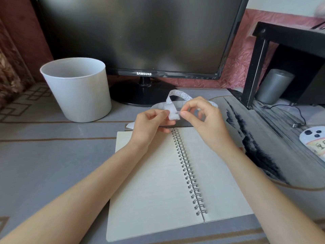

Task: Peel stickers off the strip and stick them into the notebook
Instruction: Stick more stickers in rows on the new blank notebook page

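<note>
Cream pages of the spiral notebook (154, 173) lie at six o'clock. Over its top edge, the left hand (149, 124) pinches the sticker strip (171, 110); on the right hand (204, 117), curled thumb and forefinger nip its end. A sharp tug could tear its stickers (182, 95) or fold one onto itself. Behind: white tub (77, 88) at ten o'clock, Samsung monitor (140, 32) at twelve.

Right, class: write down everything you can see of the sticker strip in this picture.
The sticker strip is a narrow white ribbon, paper-like, carrying a row of small pale outlined stickers. It is held in the air above the top edge of the open notebook, arching up and back in a loop. The left hand pinches it, the right hand pinches its face just beside. A loose end pokes out beyond the left hand.
</note>
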A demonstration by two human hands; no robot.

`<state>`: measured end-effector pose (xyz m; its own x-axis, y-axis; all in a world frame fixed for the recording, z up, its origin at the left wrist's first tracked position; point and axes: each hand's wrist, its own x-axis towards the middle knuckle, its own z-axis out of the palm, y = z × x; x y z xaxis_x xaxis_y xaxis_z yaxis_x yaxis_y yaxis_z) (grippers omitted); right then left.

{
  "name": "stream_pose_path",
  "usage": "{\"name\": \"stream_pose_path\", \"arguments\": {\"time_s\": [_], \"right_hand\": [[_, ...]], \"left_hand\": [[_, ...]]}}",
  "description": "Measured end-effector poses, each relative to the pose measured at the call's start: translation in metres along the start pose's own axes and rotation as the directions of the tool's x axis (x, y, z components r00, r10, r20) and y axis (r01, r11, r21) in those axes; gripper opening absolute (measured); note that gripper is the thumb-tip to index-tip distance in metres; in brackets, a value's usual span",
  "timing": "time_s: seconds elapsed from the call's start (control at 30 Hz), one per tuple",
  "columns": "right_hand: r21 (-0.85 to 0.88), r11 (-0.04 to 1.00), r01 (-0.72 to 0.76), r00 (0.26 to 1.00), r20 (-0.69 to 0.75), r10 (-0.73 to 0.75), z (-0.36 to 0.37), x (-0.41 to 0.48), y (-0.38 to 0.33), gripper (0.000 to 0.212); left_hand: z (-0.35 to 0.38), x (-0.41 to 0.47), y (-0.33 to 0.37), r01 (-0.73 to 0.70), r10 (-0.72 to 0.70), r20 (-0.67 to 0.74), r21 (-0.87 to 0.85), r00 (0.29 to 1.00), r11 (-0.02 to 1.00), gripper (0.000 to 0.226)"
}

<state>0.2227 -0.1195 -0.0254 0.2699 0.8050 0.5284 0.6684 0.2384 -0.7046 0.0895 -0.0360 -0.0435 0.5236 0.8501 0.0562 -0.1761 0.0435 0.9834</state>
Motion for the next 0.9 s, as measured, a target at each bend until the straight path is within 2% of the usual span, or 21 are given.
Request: {"name": "stream_pose_path", "arguments": {"time_s": [0.1,0.17,0.27,0.37,0.53,0.9], "right_hand": [[0.182,0.943,-0.278,0.960,0.061,0.272,-0.011,0.004,-0.003,0.012],[0.155,0.875,-0.459,0.887,0.142,0.440,-0.017,0.003,0.001,0.003],[0.097,0.807,-0.583,0.804,0.214,0.555,-0.017,0.001,0.008,0.009],[0.058,0.790,-0.610,0.782,0.203,0.589,-0.012,0.004,0.009,0.003],[0.016,0.801,-0.599,0.788,0.188,0.586,-0.007,0.006,0.012,0.002],[-0.048,0.835,-0.548,0.814,0.196,0.546,-0.005,0.006,0.016,0.009]], "left_hand": [[-0.002,0.000,0.000,-0.018,0.018,-0.035,0.009,0.999,1.000,0.018],[-0.002,0.001,-0.001,-0.019,0.020,-0.048,0.003,0.999,1.000,0.016],[-0.003,0.002,-0.003,-0.014,0.012,-0.054,-0.024,0.998,1.000,0.015],[-0.003,0.002,-0.004,-0.014,0.014,-0.048,0.000,0.999,1.000,0.016],[-0.004,0.002,-0.005,-0.017,0.018,-0.041,0.011,0.999,1.000,0.017],[-0.004,0.004,-0.007,-0.009,0.009,-0.043,0.009,0.999,1.000,0.015]]}}
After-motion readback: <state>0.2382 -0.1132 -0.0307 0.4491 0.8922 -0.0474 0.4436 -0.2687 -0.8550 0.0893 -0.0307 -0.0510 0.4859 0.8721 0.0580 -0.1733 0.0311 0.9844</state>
